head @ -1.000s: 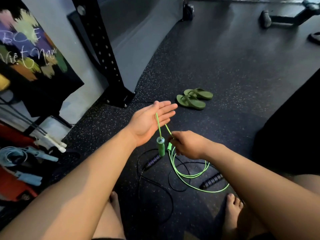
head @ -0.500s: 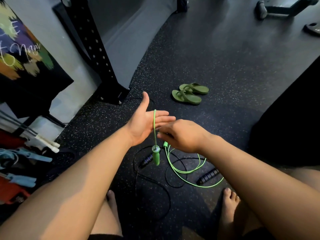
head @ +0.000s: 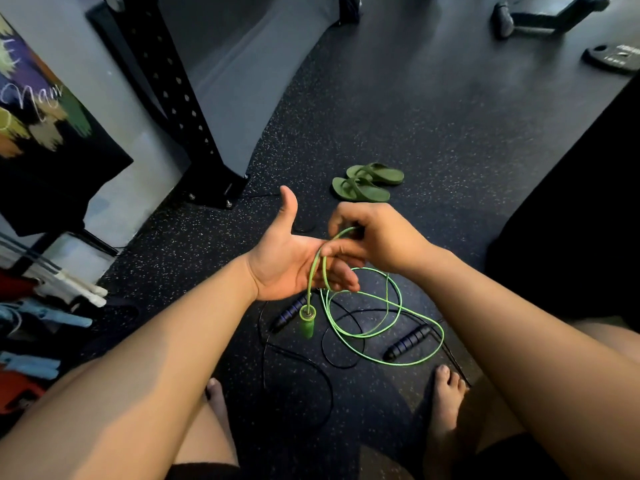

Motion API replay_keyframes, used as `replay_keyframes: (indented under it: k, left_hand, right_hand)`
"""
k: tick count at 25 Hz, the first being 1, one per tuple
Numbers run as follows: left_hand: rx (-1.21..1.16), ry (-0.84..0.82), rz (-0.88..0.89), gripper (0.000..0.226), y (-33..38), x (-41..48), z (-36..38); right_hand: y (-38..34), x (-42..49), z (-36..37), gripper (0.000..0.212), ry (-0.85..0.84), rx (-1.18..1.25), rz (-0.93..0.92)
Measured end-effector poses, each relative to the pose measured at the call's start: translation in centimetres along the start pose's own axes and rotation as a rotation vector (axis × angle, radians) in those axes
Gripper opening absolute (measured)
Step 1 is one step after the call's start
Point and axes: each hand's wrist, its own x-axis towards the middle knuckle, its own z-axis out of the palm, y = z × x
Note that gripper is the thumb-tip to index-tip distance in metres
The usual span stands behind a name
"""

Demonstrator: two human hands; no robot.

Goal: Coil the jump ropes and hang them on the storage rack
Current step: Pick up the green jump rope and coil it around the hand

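My left hand (head: 287, 265) is held out flat, palm up, thumb raised, fingers straight. A thin green jump rope (head: 381, 327) is draped over its fingers, and one green handle (head: 307, 322) dangles below the palm. My right hand (head: 377, 240) pinches the green cord just beyond the left fingers. The remaining green cord lies in loose loops on the floor. A black jump rope (head: 298, 362) with two ribbed black handles (head: 408, 341) lies on the floor under the green one.
A black perforated rack post (head: 180, 98) stands at the upper left, bolted to the speckled floor. Green flip-flops (head: 367, 183) lie beyond my hands. Blue-handled ropes and other gear (head: 41, 317) hang at the left edge. My bare feet (head: 446, 386) are near the ropes.
My right hand rose from below the left fingers to above them, carrying the green cord over the left hand. The left thumb lifted and the green handle swung lower.
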Motion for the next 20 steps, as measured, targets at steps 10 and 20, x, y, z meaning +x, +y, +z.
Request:
replay_keyframes:
  k: [10,20]
  left_hand:
    - [-0.382,0.187,0.336,0.121,0.8,-0.2,1.4]
    - [-0.434,0.268,0.381,0.127,1.3,-0.8,0.8]
  right_hand:
    - [1.2,-0.4,4.1,0.053,0.126,0.574,0.411]
    - [0.2,0.0,3.7,0.044,-0.134,1.166,0.550]
